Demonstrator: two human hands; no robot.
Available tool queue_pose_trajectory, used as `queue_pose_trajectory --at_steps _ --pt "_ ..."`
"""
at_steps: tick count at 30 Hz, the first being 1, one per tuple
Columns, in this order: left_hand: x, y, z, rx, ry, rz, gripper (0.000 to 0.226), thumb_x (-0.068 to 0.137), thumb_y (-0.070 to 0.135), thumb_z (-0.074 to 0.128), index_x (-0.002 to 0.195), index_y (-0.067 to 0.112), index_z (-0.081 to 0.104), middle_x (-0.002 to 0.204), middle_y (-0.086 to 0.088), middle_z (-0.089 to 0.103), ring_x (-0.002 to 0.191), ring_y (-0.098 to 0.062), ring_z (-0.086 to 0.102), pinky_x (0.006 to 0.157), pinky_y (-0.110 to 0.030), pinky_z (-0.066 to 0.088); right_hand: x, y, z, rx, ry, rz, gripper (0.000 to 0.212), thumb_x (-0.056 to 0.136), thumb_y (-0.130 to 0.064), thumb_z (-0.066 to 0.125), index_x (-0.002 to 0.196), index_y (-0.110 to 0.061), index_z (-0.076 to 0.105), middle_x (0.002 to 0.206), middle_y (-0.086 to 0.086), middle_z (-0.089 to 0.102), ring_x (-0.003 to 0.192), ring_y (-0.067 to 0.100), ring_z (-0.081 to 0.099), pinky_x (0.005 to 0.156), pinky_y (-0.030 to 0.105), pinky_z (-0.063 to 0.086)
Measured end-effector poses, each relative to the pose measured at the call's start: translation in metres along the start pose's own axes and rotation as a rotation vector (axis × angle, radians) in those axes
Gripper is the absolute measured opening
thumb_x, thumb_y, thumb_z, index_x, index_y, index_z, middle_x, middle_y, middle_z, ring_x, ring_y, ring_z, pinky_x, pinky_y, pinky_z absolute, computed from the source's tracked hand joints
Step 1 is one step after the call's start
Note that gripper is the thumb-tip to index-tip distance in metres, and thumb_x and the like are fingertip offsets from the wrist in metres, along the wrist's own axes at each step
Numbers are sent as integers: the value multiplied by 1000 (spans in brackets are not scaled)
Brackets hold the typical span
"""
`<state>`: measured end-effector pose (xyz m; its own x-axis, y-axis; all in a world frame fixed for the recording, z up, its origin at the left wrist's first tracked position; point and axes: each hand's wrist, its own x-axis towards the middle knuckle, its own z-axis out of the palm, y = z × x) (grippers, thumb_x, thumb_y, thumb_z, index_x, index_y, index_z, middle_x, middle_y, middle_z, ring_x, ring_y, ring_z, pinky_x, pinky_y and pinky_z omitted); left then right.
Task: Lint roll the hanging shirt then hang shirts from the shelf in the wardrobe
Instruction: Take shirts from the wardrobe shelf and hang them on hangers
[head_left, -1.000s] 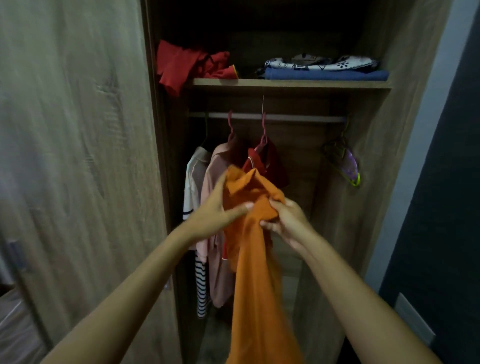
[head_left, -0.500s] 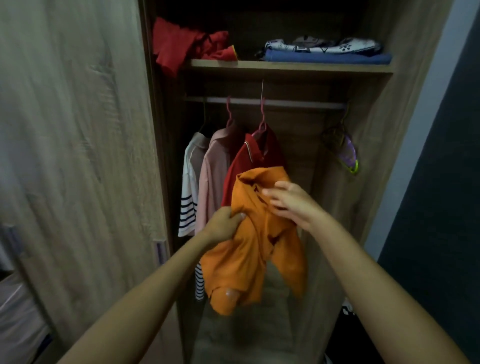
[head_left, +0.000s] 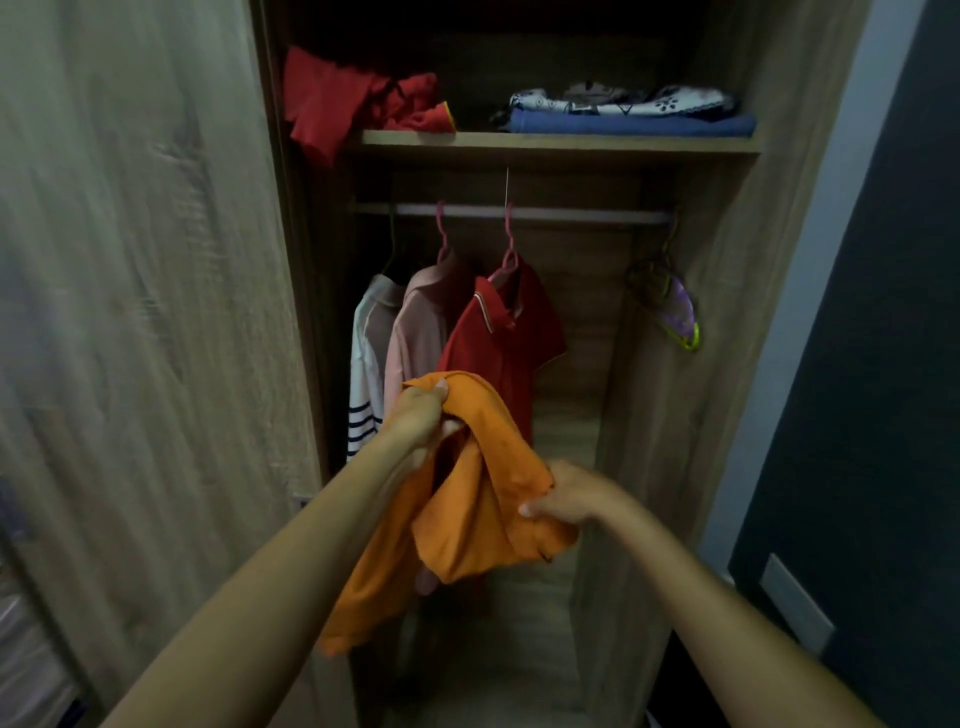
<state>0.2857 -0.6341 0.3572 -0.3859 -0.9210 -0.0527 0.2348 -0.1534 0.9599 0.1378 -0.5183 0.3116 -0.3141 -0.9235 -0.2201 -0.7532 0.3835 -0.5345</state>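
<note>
An orange shirt (head_left: 467, 504) hangs bunched between my two hands in front of the open wardrobe. My left hand (head_left: 418, 415) grips its upper edge, and my right hand (head_left: 569, 496) pinches the cloth lower down to the right. On the rail (head_left: 571, 214) behind hang a red polo shirt (head_left: 506, 343), a pink shirt (head_left: 421, 327) and a white striped shirt (head_left: 366, 364). The shelf (head_left: 550, 141) above holds a crumpled red garment (head_left: 353, 98) on the left and folded blue and patterned clothes (head_left: 628, 111) on the right.
A bunch of empty hangers (head_left: 667, 306) dangles at the right end of the rail. The open wardrobe door (head_left: 140, 312) fills the left side. A dark wall (head_left: 872, 364) stands to the right of the wardrobe.
The shirt has come down from chest height and been turned. My right hand dropped from the collar to a lower part of the cloth, while my left hand moved up to the top edge.
</note>
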Motion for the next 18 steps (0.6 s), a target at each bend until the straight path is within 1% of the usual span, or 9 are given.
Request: queue_pose_trajectory --at_steps 1,2,4,9,11,13,15,16,18 --pt "-1 3 -2 -55 9 -7 34 102 11 38 132 -6 41 118 -16 53 116 -27 54 86 -40 50 2 2 -2 -1 48 38 31 89 -33 64 114 -14 62 102 3 64 90 21 63 71 28 51" --pt "0 4 -5 -96 16 -12 35 102 10 37 133 -6 40 123 -16 53 121 -28 52 87 -41 49 4 3 -3 69 81 61 21 94 -31 58 103 -13 66 89 3 63 77 20 62 57 25 49" --pt "2 5 -14 -147 25 -29 38 102 11 38 137 -4 37 136 -18 49 125 -29 50 85 -42 49 6 3 -9 380 69 88 20 98 -23 48 102 -15 66 79 4 64 63 21 64 46 23 46" --pt "5 2 -36 -174 38 -83 46 102 10 37 146 2 26 143 -19 42 126 -31 48 83 -44 50 14 -11 -30 856 108 -31 17 100 -21 41 88 -26 52 79 -2 63 71 17 65 75 35 42" --pt "3 3 -45 -108 21 -154 43 101 9 37 143 1 31 125 -20 56 111 -30 59 79 -43 57 19 -22 -39 959 163 -122 18 100 -24 41 86 -27 52 85 -3 61 82 18 60 83 42 42" --pt "-9 6 -58 192 -196 -292 36 101 12 38 133 -3 44 91 -18 69 80 -24 70 71 -38 60 19 -34 -48 1074 171 -220 22 102 -25 40 85 -28 54 93 -1 62 88 19 58 81 43 46" --pt "-19 8 -68 639 -478 -445 37 102 24 37 116 -3 57 88 -18 71 79 -26 71 77 -37 59 20 -47 -56 1135 177 -317 26 103 -26 39 85 -30 57 99 2 63 90 20 59 74 39 51" --pt "-20 7 -69 839 -547 -441 42 102 32 37 109 -2 61 92 -18 70 84 -27 70 81 -38 57 20 -55 -59 1136 178 -355 27 103 -25 39 84 -30 59 95 2 64 87 18 59 69 35 52" --pt "-15 9 -62 1047 -448 -163 43 99 38 44 102 -1 62 92 -17 66 84 -28 65 87 -46 55 21 -69 -59 1066 206 -412 28 101 -24 42 81 -30 60 84 0 62 75 12 57 61 28 47"
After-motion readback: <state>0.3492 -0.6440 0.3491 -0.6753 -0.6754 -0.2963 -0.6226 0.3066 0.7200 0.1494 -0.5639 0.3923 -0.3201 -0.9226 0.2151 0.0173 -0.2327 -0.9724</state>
